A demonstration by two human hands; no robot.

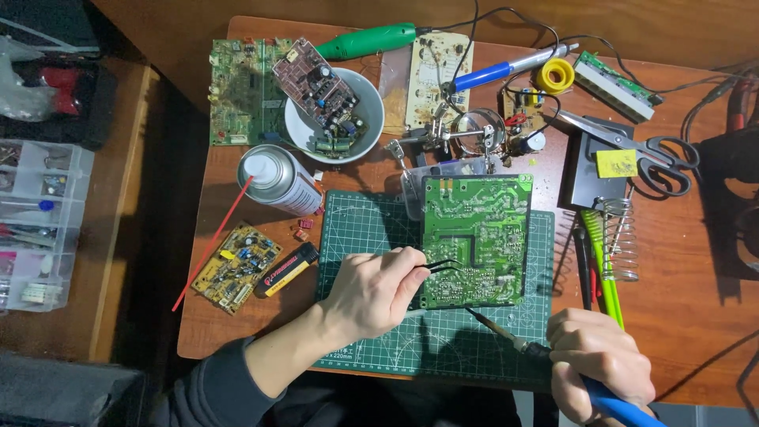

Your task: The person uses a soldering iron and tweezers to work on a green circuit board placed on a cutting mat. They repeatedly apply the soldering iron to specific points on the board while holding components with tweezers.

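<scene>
The left hand [371,291], just left of the frame's centre, is curled with thumb and forefinger pressed together on a pair of thin black metal tweezers [439,267]. The tweezer tips reach rightward and rest on the left side of a large green printed circuit board [477,237], which lies solder side up on a dark green gridded cutting mat [356,229] in the middle of the frame.

The right hand [597,360], at the lower right, is wrapped in a closed fist around the blue plastic handle of a soldering iron [553,365]. The iron's dark metal shaft slants up and to the left, and its tip sits at the lower edge of the green board, just below the tweezer tips; whether it touches the board cannot be told.

In the upper left of the frame a white ceramic bowl [371,119] holds a small brown circuit board with components. Just below it lies a silver aerosol can [286,182] with a thin red straw. A small yellow circuit board [236,267] rests at the left, beside the mat. At the upper right lie black-handled steel scissors [640,146], and below them a coiled wire iron stand [623,237].
</scene>
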